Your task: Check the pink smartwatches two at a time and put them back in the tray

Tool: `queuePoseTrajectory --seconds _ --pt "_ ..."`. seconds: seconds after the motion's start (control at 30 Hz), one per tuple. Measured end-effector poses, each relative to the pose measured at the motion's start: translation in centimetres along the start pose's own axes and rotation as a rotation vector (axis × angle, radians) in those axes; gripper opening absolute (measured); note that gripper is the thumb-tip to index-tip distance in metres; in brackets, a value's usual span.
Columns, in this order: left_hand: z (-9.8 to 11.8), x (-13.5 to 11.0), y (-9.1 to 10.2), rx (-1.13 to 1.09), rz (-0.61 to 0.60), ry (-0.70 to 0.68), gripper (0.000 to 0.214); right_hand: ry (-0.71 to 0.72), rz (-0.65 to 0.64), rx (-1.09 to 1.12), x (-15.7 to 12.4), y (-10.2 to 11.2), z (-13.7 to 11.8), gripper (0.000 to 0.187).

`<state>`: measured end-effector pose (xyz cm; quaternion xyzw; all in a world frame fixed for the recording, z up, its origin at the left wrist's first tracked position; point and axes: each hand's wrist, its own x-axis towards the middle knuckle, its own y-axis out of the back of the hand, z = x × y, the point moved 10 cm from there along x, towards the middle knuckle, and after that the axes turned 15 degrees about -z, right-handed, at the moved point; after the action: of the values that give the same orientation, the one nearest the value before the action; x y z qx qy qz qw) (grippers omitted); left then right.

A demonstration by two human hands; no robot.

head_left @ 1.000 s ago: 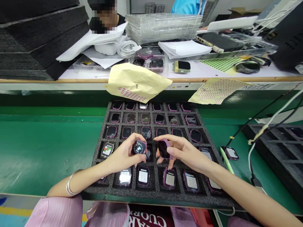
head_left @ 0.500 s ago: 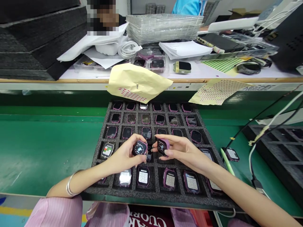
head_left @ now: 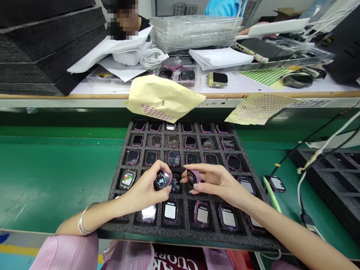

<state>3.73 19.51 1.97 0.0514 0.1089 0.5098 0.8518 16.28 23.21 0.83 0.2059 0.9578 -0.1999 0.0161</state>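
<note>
Clamps the left hand's grip [head_left: 149, 188] on a lit watch [head_left: 161, 179], over a black foam tray [head_left: 185, 233] with purple-rimmed watches [head_left: 201, 213] in its compartments [head_left: 186, 215]; rightward, pinches a tilted second watch [head_left: 192, 177] in the right hand's grip [head_left: 221, 180], above the same tray.

Bare left hand [head_left: 149, 188] kinda covers part of its purple-cased, black-faced watch [head_left: 161, 180], dial's small print is too tiny to read, and the black slotted foam tray [head_left: 327, 204] runs off the right edge.
</note>
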Motion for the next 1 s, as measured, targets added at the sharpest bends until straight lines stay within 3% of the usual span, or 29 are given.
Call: queuePoseTrajectory --seconds 0.3,0.67,1.0 --pt "-0.03 0.07 0.58 0.036 0.045 -0.018 0.028 -0.007 -0.023 -0.001 -0.20 -0.33 0.05 0.041" --pt "-0.27 0.21 0.15 0.050 -0.014 -0.003 0.027 -0.029 0.014 -0.036 -0.33 -0.28 0.02 0.043" --pt "-0.34 0.21 0.57 0.053 0.019 -0.010 0.027 -0.031 0.003 -0.029 -0.27 -0.11 0.14 0.043"
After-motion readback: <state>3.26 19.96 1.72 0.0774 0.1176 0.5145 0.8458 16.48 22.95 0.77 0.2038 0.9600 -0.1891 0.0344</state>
